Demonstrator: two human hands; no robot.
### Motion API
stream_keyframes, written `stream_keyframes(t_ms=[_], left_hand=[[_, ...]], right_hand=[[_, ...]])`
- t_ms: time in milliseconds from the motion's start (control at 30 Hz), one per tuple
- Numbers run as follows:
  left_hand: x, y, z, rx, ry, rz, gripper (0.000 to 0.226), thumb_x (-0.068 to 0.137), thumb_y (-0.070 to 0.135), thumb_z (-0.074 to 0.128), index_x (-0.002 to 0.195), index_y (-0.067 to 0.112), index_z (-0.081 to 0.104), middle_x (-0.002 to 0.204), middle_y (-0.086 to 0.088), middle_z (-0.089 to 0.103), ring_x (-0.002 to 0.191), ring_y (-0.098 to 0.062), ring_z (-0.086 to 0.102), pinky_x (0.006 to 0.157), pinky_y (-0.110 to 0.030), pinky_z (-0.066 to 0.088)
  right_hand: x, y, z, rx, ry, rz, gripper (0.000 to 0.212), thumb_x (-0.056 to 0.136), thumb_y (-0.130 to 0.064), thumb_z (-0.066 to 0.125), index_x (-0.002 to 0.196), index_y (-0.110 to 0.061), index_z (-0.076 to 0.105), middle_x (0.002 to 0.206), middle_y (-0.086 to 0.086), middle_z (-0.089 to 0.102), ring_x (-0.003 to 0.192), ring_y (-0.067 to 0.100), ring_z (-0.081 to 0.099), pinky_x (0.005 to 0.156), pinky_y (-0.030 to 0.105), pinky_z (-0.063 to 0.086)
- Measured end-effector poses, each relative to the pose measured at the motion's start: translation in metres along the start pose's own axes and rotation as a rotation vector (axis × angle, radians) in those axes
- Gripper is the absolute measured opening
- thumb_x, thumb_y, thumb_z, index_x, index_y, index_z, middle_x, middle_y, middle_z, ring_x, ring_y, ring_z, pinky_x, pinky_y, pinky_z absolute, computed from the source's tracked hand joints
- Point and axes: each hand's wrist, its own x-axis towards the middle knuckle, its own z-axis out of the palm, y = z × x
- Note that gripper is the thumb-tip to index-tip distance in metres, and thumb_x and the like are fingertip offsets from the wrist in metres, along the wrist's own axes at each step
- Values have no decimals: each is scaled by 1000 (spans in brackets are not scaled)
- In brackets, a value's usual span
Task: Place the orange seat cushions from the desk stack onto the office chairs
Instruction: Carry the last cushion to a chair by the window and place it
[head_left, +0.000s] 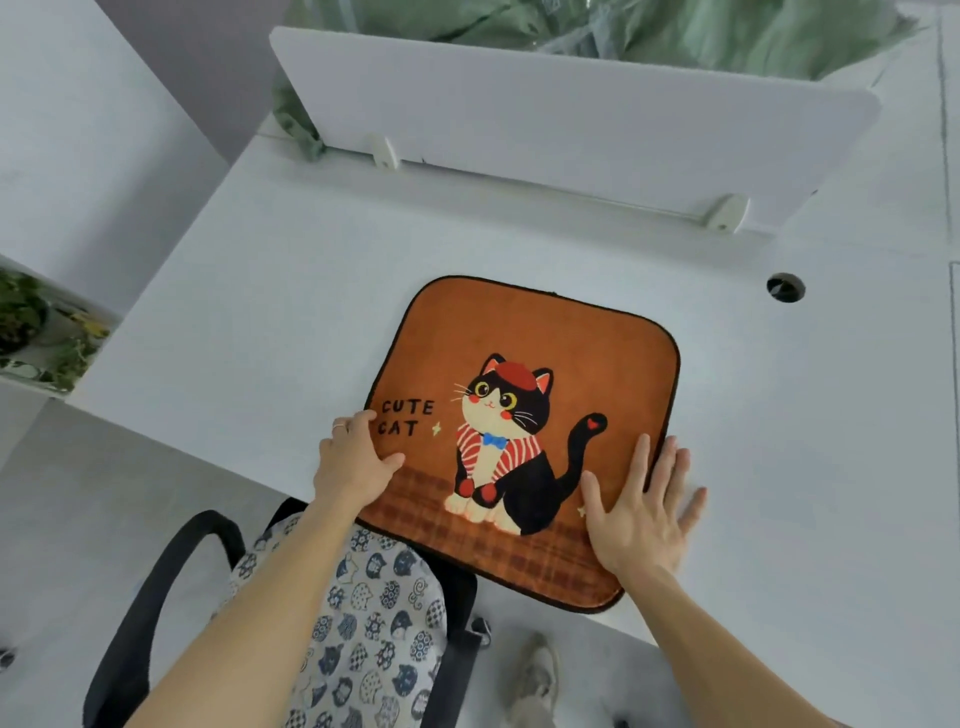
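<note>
An orange seat cushion (566, 353) with a black-and-white cat and the words "CUTE CAT" lies on the white desk (270, 291), its near edge hanging over the desk front. My left hand (353, 462) grips the cushion's left edge, thumb on top. My right hand (644, 509) rests flat with fingers spread on the cushion's right edge, partly on the desk. Below the desk front stands a black office chair (150, 597) whose seat carries a cushion with a blue-and-white cat pattern (374, 639). How many orange cushions lie stacked here cannot be seen.
A white divider panel (571, 119) stands along the desk's far edge, green fabric (675, 31) behind it. A round cable hole (785, 287) is at the right. Potted plants (31, 322) sit on a shelf at the left. A shoe (535, 675) shows on the floor.
</note>
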Motion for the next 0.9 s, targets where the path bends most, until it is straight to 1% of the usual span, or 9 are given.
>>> stream_keyframes(t_ms=[200,267,300,367,533,633,767,833,900], left_hand=[[-37,11,4,87,-181,35,82,89,17,58,155,17,11,136,-16,46,114,-35,57,95,-43,49],[-61,5,15,79,-206,36,76,87,9,52,153,12,15,128,-15,54,109,-32,59,91,-42,51],[-71,1,20,45,-202,33,76,87,7,51,154,12,13,125,-15,56,107,-31,60,88,-40,52],[-91,-5,28,-58,-199,49,78,89,7,50,156,13,11,123,-17,59,102,-31,62,82,-38,53],[-139,-18,28,-210,-157,145,72,86,-2,53,150,19,25,114,-11,62,80,-22,63,61,-31,49],[-182,-35,20,-294,-93,227,61,87,-5,52,141,21,40,124,-9,56,80,-19,60,60,-31,46],[-251,-68,10,-374,-26,273,39,88,-2,53,122,17,58,128,-13,56,64,-10,54,49,-21,37],[-279,-83,3,-404,-21,296,36,90,2,50,119,18,62,134,-13,54,70,-6,53,58,-18,40],[-319,-98,-9,-395,-64,339,37,92,3,46,118,17,68,136,-8,57,96,-13,59,81,-24,45]], right_hand=[[-3,2,-9,51,6,-58,77,98,-69,15,161,-27,1,169,3,-4,154,27,-14,120,51,-11],[-1,5,-23,22,23,-97,68,101,-60,27,158,-24,21,162,8,23,149,35,17,121,49,16],[-1,6,-31,-7,21,-109,59,102,-53,33,153,-22,30,152,10,37,138,36,36,112,49,33],[-11,11,-47,6,-50,-87,45,103,-42,40,144,-22,34,134,13,47,114,38,55,89,47,46],[-79,43,-54,300,-227,112,53,101,-29,53,149,-23,31,136,19,44,93,32,61,77,36,47],[-147,74,-56,509,-184,181,59,93,-22,63,147,-20,39,131,18,55,104,33,60,78,34,51],[-257,106,-69,630,-60,181,52,93,-11,62,142,-17,46,125,10,63,93,22,59,65,25,47],[-305,118,-75,694,19,165,49,94,-9,62,139,-18,49,124,8,64,95,19,59,69,24,48],[-360,133,-86,740,108,145,47,94,-7,62,138,-20,50,122,4,64,96,17,60,66,18,46]])
